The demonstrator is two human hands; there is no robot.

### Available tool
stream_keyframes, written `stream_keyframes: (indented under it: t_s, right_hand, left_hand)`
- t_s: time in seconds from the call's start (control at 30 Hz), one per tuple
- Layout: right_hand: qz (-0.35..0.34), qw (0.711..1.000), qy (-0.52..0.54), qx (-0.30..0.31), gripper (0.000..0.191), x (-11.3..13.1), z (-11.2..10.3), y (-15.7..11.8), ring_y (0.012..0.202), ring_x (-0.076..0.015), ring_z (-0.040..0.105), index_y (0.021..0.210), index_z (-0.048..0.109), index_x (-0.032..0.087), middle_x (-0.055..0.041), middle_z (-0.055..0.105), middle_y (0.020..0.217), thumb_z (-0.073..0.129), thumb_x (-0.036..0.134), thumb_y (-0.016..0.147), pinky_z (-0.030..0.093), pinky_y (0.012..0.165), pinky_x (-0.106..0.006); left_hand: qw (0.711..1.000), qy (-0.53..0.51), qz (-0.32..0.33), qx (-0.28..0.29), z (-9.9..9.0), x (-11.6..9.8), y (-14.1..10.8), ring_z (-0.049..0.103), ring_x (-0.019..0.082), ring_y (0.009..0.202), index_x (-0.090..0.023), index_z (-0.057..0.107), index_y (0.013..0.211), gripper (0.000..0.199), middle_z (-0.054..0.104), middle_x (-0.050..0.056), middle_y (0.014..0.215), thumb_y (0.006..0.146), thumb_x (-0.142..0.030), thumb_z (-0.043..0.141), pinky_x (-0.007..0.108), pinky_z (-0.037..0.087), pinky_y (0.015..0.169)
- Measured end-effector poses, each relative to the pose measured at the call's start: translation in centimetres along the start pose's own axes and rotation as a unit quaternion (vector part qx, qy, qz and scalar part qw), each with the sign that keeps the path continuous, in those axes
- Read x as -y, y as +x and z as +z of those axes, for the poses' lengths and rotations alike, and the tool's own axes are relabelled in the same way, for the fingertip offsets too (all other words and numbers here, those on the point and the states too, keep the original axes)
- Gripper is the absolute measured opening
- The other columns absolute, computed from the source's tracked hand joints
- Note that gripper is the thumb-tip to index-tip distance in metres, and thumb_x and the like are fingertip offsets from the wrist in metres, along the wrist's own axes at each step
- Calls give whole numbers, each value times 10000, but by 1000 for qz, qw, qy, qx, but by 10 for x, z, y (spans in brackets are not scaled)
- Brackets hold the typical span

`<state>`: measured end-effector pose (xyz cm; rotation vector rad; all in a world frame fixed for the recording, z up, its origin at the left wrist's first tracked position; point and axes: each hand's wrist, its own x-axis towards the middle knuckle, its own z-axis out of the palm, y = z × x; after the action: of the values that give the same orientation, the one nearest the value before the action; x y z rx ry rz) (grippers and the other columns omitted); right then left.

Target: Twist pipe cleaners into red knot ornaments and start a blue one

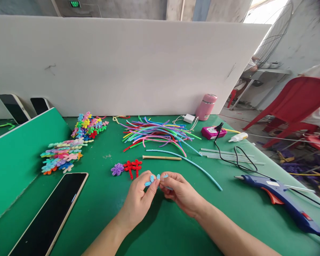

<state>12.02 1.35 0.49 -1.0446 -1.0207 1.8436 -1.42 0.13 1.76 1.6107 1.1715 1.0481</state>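
Between my two hands is a light blue pipe cleaner (152, 179), bent into small petal-like loops. My left hand (138, 193) pinches it between thumb and fingers from the left. My right hand (180, 190) is closed on its other side, gripping the same piece near the loops. The part inside my fingers is hidden. Just beyond my left hand lie a purple pipe-cleaner flower (117, 169) and two red pipe-cleaner shapes (132, 168). A straight light blue pipe cleaner (200, 167) and a tan stick (161, 158) lie farther out.
A heap of loose coloured pipe cleaners (160, 133) lies at the back. Finished flowers (62, 154) are piled left beside a green panel (29, 156). A phone (52, 213) lies front left. To the right are a blue glue gun (280, 199), glue sticks (226, 156) and a pink bottle (206, 107).
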Motion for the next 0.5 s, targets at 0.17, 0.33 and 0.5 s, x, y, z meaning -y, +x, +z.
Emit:
stream_keyframes:
  t_s: [0.17,0.33,0.5]
  right_hand:
    - [-40,996,-74,12,286,0,-2,-1,485,-62,285,610,497,146,47,378,545,533,403,730,195,436,-191]
    - [-220,934,-273,-64,220,0,-9,-1,616,-111,448,858,566,160,-11,530,723,427,328,824,362,550,-225]
    - [-404,796,-436,-112,218,1,-14,-2,732,-155,500,951,558,194,-55,538,830,484,153,751,435,625,-273]
  left_hand:
    - [996,-75,-55,-12,1,7,1,316,98,510,-184,450,577,268,353,-49,540,790,-345,476,215,273,475]
    - [965,-230,-124,-33,1,14,3,330,92,519,-183,419,563,280,340,-57,534,745,-353,547,212,294,499]
    - [939,-305,-153,-48,1,11,5,336,77,481,-176,421,547,286,346,-72,497,702,-333,603,209,284,470]
